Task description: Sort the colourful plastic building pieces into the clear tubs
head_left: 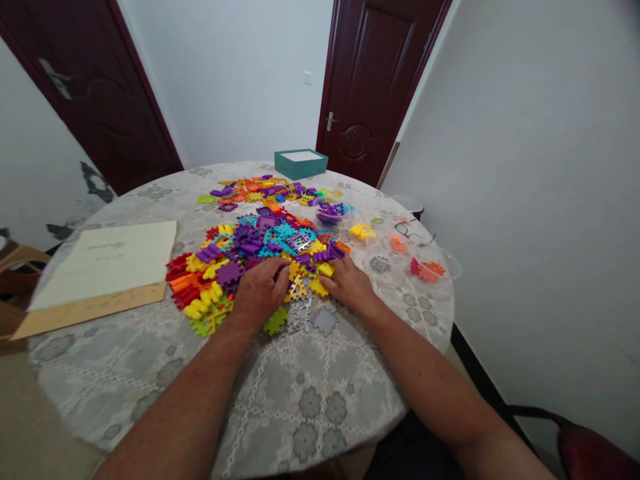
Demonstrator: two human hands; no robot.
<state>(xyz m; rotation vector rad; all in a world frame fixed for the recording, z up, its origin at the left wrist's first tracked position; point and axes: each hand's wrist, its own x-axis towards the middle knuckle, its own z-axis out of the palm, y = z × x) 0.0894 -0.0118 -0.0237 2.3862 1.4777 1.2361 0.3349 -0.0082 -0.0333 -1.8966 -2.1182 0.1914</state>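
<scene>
A large heap of plastic gear-edged building pieces in purple, turquoise, yellow, red and orange lies before me. My left hand rests at its near edge, thumb and forefinger curled together; what they hold, if anything, is hidden. Beside that hand are a purple gear piece and a green gear piece. At the heap's right side, my right hand has its thumb and fingers closed around a small yellow building piece. Just under its thumb lies a yellow gear piece. A grey gear piece lies between my forearms.
A second pile of pieces lies farther back, near a teal box. Clear bowls hold purple pieces and orange pieces. Eyeglasses lie at the right, a paper folder at the left. A patterned cloth covers the round table.
</scene>
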